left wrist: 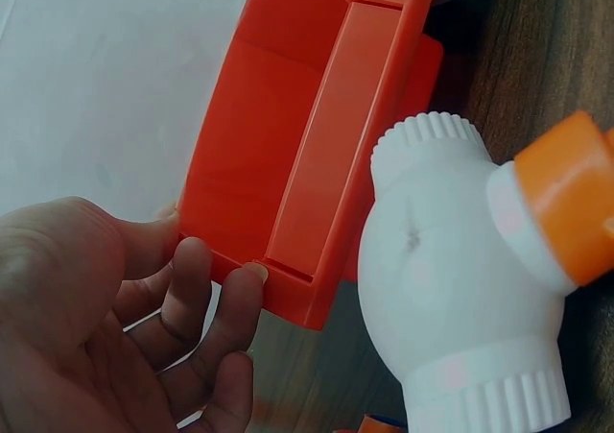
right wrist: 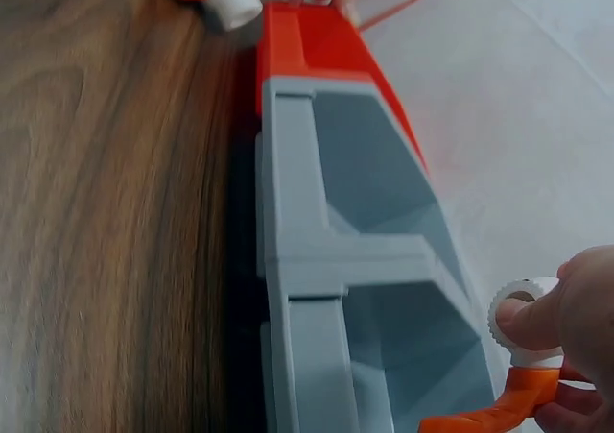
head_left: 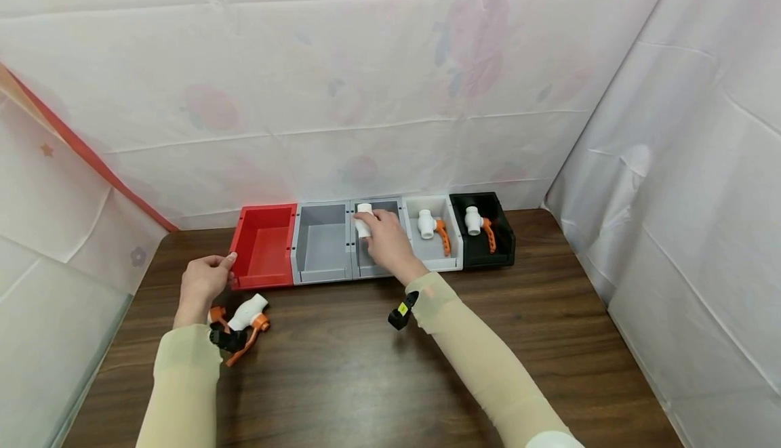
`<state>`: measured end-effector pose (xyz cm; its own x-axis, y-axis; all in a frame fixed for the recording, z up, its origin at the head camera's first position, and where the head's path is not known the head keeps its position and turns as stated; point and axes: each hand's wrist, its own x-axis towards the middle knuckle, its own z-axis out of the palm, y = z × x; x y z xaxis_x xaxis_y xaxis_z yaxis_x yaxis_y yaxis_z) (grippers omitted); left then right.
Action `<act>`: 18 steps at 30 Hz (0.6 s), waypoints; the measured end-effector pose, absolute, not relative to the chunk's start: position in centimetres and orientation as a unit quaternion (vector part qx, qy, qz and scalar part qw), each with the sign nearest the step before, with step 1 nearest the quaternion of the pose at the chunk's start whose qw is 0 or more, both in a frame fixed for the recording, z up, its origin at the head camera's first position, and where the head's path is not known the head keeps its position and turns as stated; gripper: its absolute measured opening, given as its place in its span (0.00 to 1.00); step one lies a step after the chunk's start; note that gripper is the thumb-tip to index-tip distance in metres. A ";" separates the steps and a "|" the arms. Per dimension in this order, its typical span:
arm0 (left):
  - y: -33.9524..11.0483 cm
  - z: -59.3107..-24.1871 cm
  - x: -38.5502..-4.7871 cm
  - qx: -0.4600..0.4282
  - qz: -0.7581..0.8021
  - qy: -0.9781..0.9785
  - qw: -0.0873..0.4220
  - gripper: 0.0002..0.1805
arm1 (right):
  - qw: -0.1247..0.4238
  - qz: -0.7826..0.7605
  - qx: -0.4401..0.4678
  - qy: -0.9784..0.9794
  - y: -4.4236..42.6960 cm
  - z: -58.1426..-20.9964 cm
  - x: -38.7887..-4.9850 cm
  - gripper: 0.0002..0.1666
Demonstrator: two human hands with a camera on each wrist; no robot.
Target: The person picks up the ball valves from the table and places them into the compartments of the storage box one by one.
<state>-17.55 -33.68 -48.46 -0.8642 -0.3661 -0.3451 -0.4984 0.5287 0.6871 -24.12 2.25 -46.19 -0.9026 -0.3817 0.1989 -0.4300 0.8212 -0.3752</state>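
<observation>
My left hand (head_left: 204, 280) (left wrist: 115, 332) grips the near left corner of the red bin (head_left: 264, 245) (left wrist: 254, 135), thumb on one side and fingertips on the other. Over the third bin, a grey one (head_left: 366, 268), my right hand (head_left: 389, 241) (right wrist: 585, 332) holds a white valve (head_left: 364, 210) with an orange handle (right wrist: 508, 406), pinched between thumb and fingers. Beside my left wrist, a white valve (head_left: 249, 312) (left wrist: 460, 270) lies on the table with orange handle parts around it; the wrist camera hides some of them.
Bins stand in a row against the curtain: red, grey (head_left: 323, 241), grey, white (head_left: 454, 258) and black (head_left: 503, 248). The white and black bins each hold a white valve (head_left: 426, 224) (head_left: 473, 221) with an orange handle. White curtains surround the brown table (head_left: 342, 367).
</observation>
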 end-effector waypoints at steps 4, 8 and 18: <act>-33.7 -48.5 -17.5 -0.244 0.418 0.872 0.078 0.36 | 0.061 0.204 0.200 -0.956 2.2 -46.6 -24.9 0.31; -33.7 -48.4 -17.5 -0.245 0.417 0.872 0.078 0.36 | 0.050 0.193 0.189 -0.962 1.9 -46.9 -25.6 0.33; -33.7 -48.3 -17.5 -0.252 0.417 0.870 0.079 0.35 | 0.000 0.125 0.175 -0.977 0.9 -47.3 -26.4 0.34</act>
